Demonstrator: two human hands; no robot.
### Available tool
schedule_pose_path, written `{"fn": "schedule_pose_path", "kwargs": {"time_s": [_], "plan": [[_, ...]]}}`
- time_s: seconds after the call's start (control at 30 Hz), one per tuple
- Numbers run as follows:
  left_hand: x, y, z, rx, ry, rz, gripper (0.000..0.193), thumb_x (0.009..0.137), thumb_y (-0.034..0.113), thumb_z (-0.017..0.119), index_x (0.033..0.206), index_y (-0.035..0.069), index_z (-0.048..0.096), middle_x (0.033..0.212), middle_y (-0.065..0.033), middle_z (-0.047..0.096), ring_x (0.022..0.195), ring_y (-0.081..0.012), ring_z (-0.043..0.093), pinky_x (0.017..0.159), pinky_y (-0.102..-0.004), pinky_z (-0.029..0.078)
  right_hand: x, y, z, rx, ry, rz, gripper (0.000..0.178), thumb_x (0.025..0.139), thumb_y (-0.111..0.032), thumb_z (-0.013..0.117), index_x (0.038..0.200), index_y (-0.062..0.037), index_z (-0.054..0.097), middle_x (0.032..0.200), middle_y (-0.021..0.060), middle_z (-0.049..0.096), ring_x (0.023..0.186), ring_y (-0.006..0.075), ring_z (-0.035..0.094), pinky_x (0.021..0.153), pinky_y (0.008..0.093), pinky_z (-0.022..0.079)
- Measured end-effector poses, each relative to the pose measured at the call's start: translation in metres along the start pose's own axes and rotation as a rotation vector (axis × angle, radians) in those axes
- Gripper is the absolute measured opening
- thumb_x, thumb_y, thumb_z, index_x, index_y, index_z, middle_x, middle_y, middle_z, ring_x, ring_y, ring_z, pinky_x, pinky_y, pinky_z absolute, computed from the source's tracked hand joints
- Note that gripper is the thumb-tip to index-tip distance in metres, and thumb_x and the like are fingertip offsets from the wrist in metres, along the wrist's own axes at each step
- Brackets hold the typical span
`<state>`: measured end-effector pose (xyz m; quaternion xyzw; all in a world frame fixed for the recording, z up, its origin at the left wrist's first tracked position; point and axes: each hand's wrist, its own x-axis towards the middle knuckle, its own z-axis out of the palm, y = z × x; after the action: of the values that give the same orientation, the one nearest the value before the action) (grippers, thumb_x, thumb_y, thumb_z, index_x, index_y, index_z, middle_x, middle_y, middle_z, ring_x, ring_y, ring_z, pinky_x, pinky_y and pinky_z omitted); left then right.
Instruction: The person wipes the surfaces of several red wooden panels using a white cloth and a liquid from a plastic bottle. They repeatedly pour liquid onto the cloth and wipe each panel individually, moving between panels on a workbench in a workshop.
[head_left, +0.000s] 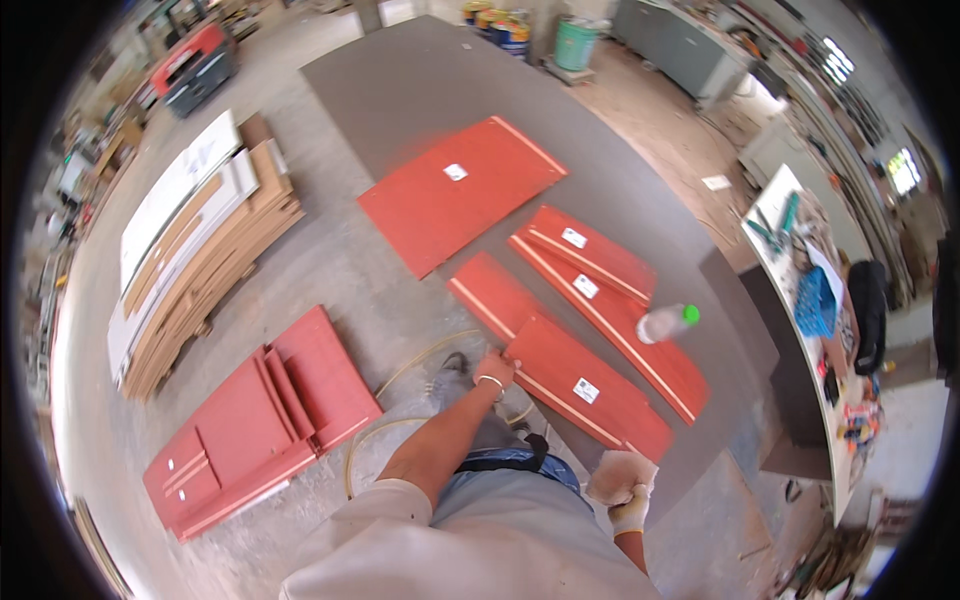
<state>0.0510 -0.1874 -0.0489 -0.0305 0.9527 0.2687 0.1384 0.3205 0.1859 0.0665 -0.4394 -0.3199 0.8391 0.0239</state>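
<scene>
My left hand [494, 368] reaches down and grips the near-left end of a long red panel [585, 388] lying on the floor. That panel overlaps a shorter red panel [490, 290]. Two more long red panels [590, 250] lie just beyond, and a big square red panel [455, 190] lies farther off. A plastic bottle with a green cap [665, 322] lies on one long panel. My right hand [628, 505], in a white glove, stays close to my body, closed around a pale cloth-like thing [620, 470].
A grey sheet [420, 80] lies under the panels. More red panels are stacked [260, 420] at lower left, with a pile of wooden boards [200, 250] beyond. A yellow hose [400, 385] loops by my feet. Paint cans [500, 25] stand far off, and a cluttered workbench [800, 260] runs along the right.
</scene>
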Motion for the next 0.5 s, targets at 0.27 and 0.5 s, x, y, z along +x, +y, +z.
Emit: {"fn": "schedule_pose_path", "kwargs": {"time_s": [0.27, 0.5], "plan": [[0.008, -0.004, 0.015, -0.471, 0.065, -0.473, 0.044, 0.093, 0.039, 0.068, 0.115, 0.001, 0.069, 0.116, -0.0251, 0.072, 0.11, -0.0429, 0.069, 0.094, -0.0508, 0.056, 0.058, -0.03, 0.022, -0.368, -0.167, -0.197, 0.065, 0.092, -0.039, 0.058, 0.15, -0.0114, 0.047, 0.146, 0.0112, 0.055, 0.132, 0.0317, 0.055, 0.108, 0.0516, 0.048], [0.012, 0.017, -0.017, -0.281, 0.104, -0.56, 0.031, 0.097, 0.027, 0.06, 0.113, 0.004, 0.071, 0.118, -0.0222, 0.072, 0.109, -0.0416, 0.071, 0.091, -0.0529, 0.057, 0.044, -0.053, 0.068, -0.515, -0.101, -0.331, 0.062, 0.096, -0.033, 0.05, 0.147, 0.0021, 0.046, 0.145, 0.0182, 0.053, 0.131, 0.0311, 0.055, 0.103, 0.0446, 0.052]]}}
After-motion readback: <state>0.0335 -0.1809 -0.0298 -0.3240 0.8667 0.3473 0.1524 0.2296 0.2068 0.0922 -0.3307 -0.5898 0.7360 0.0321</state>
